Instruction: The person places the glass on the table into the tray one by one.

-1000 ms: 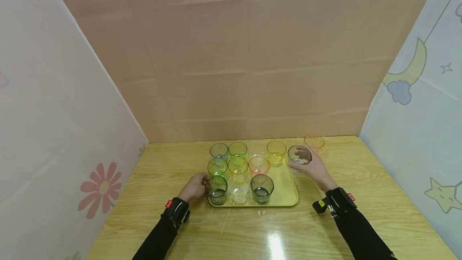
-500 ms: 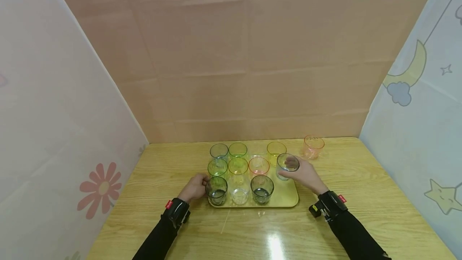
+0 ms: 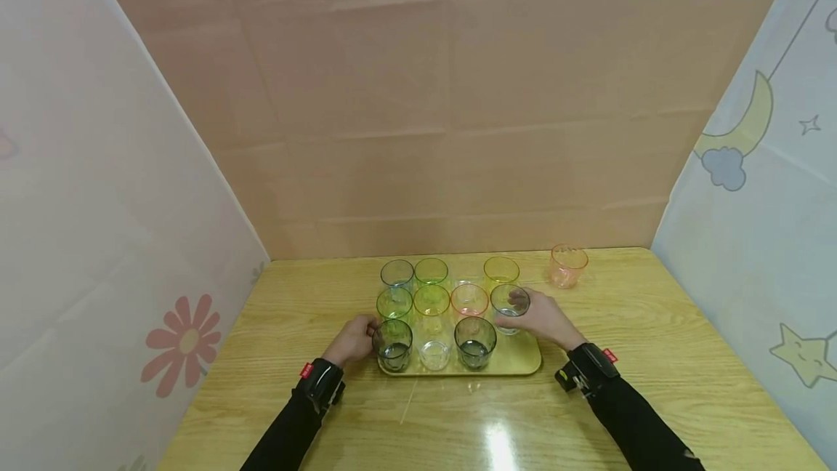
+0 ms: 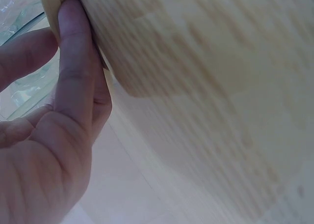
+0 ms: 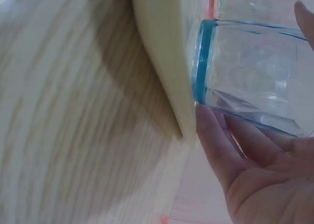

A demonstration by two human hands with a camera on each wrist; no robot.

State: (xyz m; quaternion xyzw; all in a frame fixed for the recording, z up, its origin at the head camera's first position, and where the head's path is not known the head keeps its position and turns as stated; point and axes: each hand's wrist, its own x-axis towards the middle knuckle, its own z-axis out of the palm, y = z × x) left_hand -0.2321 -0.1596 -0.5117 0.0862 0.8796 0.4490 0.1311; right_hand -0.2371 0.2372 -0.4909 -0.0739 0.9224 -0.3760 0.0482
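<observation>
My right hand [image 3: 546,320] holds a clear bluish tumbler [image 3: 502,304] by its side, at the right end of the middle row on the yellow tray [image 3: 519,356]. In the right wrist view the glass [image 5: 250,69] has a thick blue base, which sits right at the tray's surface, with fingertips beside it. My left hand [image 3: 351,340] pinches the tray's left rim, thumb and fingers on either side of it, as the left wrist view shows. Close to those fingers stands a dark grey-green tumbler [image 3: 392,346].
Several green, yellow, pink, grey and clear tumblers fill rows on the tray, including a yellow one [image 3: 500,275] behind the held glass and a grey one [image 3: 475,344] in front. A pink tumbler [image 3: 567,267] stands on the wooden table [image 3: 314,413] at the back right.
My right hand has carried the bluish tumbler leftward and toward me, from beside the tray's back right onto its middle row. The left hand stays at the tray's rim.
</observation>
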